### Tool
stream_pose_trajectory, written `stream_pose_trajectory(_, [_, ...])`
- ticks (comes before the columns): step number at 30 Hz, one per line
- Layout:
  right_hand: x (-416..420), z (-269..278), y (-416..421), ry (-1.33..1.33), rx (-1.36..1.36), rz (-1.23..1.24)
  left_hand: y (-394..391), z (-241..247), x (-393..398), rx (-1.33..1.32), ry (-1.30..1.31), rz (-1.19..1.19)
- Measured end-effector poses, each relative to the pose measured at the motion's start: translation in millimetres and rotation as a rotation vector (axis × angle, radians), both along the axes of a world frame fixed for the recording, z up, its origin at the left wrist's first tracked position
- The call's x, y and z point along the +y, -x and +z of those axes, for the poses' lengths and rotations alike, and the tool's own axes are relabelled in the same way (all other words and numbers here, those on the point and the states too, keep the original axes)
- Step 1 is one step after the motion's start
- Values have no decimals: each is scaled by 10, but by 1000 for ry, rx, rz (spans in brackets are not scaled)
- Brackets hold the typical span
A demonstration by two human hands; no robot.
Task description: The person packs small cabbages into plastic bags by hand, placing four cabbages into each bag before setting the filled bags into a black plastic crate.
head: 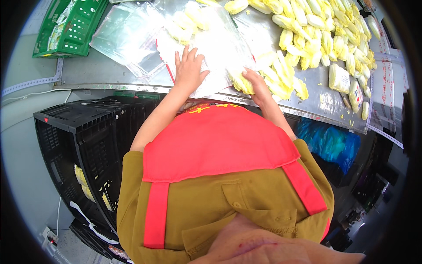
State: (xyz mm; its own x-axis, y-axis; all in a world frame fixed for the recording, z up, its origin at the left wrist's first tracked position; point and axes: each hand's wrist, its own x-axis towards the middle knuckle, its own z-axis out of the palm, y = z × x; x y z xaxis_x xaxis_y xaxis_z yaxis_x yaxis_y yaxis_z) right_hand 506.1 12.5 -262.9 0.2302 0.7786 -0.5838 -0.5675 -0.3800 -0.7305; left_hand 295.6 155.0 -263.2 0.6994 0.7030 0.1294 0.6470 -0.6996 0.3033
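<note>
My left hand (190, 67) lies with fingers spread on a stack of clear plastic bags (216, 49) with red edge marks, close to the table's front edge. My right hand (258, 86) grips a small yellow napa cabbage (240, 80) at the right side of these bags. Beyond my left fingertips, more napa cabbages (189, 21) rest on the plastic, partly lost in glare. Loose yellow leaves (278, 77) lie just right of my right hand.
A large pile of napa cabbages (316, 36) covers the table's (324, 102) right side, with a bagged cabbage (339, 78) in front. More clear bags (127, 36) lie left, beside a green crate (74, 29). Black crates (95, 132) and a blue plastic bag (329, 142) sit below table level.
</note>
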Motion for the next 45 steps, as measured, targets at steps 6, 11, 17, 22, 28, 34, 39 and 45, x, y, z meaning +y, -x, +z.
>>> stream_pose_trajectory(6, [65, -6, 66, -37, -42, -65, 20, 175, 145, -63, 179, 26])
stream_pose_trajectory(11, [237, 75, 129, 23, 101, -223, 114, 6, 216, -40, 32, 6])
stream_pose_trajectory(17, [397, 13, 228, -132, 158, -142, -90, 101, 120, -21, -27, 30])
stream_pose_trajectory(22, [392, 34, 225, -209, 77, -92, -123, 218, 106, -321, 199, 36])
stream_pose_trajectory(28, [401, 249, 293, -293, -247, -39, -309, 331, 22, -761, 1373, 182])
stream_pose_trajectory(34, [345, 703, 24, -200, -864, 303, -267, 419, 69, -738, 1308, 37])
stream_pose_trajectory(39, [-85, 870, -913, -2, -1364, 607, -73, 384, 210, -553, 1372, -12])
stream_pose_trajectory(45, [74, 815, -428, -221, -1161, 244, -205, 468, 68, -858, 1513, 182])
